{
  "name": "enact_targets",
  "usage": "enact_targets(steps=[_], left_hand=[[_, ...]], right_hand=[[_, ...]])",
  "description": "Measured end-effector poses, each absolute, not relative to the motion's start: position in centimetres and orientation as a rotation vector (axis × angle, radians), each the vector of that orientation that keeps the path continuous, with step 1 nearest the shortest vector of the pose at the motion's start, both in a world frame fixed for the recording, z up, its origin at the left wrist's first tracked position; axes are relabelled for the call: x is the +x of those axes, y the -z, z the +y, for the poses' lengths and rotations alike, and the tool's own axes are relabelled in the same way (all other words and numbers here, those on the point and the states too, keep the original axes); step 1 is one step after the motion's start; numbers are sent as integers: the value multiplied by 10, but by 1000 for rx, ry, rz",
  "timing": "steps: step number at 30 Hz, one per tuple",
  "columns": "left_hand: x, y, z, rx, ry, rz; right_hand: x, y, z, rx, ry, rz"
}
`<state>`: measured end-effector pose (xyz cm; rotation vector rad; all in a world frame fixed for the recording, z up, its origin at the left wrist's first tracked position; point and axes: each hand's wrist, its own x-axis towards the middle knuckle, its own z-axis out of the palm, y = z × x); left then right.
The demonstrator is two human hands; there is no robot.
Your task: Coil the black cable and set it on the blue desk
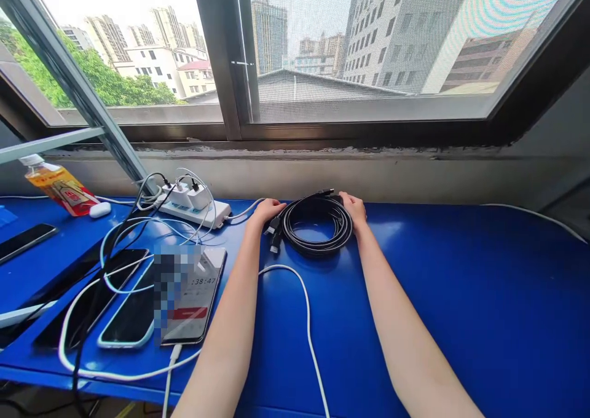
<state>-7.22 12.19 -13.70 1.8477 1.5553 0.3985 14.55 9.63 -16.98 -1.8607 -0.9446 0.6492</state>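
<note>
A coiled black cable lies flat on the blue table near the wall under the window. My left hand rests on the coil's left side, fingers curled over it beside two black plugs. My right hand grips the coil's upper right edge, close to another plug that sticks out at the top. Both forearms stretch forward across the table.
A white power strip with chargers sits left of the coil, white and black cables trailing from it. Several phones lie at the left. A white cable runs between my arms. A drink bottle and white earbud case are far left.
</note>
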Motion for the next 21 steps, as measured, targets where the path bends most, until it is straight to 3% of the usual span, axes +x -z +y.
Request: enact_targets(steps=[12,21], left_hand=[[-70,141,125,1837,-560,1600],[-69,140,123,1814,-427,1605]], right_hand=[[150,175,100,-1838,-634,-942],[146,173,97,-1864,-647,-909]])
